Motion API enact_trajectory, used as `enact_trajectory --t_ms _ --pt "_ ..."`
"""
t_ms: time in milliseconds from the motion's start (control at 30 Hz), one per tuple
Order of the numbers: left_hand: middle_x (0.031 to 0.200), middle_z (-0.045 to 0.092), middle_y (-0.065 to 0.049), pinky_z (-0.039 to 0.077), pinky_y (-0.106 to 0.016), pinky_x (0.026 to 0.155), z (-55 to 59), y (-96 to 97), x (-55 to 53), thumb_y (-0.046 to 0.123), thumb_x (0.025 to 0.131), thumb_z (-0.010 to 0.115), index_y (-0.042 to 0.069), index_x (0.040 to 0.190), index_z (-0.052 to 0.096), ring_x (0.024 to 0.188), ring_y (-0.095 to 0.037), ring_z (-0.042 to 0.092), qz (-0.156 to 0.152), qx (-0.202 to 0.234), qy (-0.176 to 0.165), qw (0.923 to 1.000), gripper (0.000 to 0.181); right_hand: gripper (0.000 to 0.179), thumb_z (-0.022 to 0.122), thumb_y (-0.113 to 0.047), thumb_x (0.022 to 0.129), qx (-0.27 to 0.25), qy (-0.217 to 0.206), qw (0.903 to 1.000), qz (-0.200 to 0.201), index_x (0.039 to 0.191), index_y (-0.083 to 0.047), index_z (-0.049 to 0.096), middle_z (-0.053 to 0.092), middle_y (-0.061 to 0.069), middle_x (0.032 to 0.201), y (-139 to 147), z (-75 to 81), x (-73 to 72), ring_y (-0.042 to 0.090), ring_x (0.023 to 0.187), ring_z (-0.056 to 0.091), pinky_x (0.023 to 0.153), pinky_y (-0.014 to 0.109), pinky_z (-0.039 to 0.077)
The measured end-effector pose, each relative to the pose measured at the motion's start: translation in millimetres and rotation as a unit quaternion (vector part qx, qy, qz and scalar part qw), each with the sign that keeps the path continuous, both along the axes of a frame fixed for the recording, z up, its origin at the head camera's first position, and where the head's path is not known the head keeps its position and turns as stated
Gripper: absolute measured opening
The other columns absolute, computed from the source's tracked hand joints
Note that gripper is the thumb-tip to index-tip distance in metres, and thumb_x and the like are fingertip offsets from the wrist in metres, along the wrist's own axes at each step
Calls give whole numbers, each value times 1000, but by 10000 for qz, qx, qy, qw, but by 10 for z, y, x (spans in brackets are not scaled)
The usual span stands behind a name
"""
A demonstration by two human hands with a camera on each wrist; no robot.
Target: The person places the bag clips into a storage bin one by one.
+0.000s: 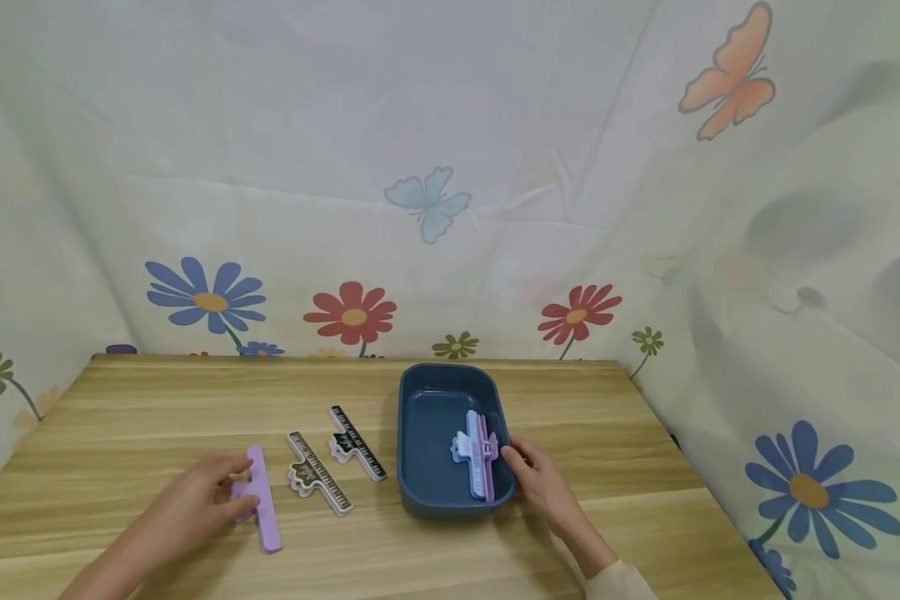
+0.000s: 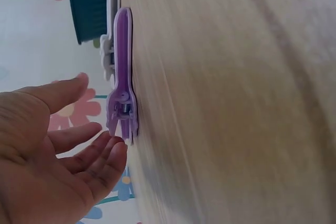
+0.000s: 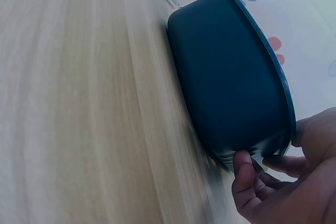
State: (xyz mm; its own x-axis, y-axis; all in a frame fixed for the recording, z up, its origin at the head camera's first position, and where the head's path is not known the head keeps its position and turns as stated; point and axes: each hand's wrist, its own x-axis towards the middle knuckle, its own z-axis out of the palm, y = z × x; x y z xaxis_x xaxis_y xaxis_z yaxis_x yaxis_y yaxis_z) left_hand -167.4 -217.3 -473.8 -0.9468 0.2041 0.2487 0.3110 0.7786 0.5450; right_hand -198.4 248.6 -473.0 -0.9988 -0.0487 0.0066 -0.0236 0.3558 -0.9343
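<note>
While the left hand (image 1: 195,500) is spread beside the purple clip (image 1: 268,521) at its three o'clock on the surface (image 1: 607,450) and the right hand (image 1: 547,490) grips the blue bin (image 3: 226,77), the clip seems light, stiff and slick, best pinched by its nine-o'clock handle (image 2: 112,119).

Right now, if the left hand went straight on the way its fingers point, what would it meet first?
The purple clip, probably at its handle end: the left hand is right beside it, though whether they touch is unclear.
</note>
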Motion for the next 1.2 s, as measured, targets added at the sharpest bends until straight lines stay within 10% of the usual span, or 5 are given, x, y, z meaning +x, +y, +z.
enact_trajectory --t_ms 233,1200 --pt "99 65 -6 52 -35 71 -70 -4 -13 16 77 90 -11 119 70 82 -14 55 -27 -222 -157 9996 54 44 56 -24 108 45 21 10000 74 144 2 56 64 23 128 13 -7 -9 32 101 66 76 37 61" --pt "108 66 -25 55 -56 84 -95 2 -25 11 75 91 -14 117 68 96 -34 66 -48 -451 -308 9985 54 41 56 -22 108 -50 31 10000 12 142 1 58 65 22 126 -10 17 15 31 101 65 74 34 59"
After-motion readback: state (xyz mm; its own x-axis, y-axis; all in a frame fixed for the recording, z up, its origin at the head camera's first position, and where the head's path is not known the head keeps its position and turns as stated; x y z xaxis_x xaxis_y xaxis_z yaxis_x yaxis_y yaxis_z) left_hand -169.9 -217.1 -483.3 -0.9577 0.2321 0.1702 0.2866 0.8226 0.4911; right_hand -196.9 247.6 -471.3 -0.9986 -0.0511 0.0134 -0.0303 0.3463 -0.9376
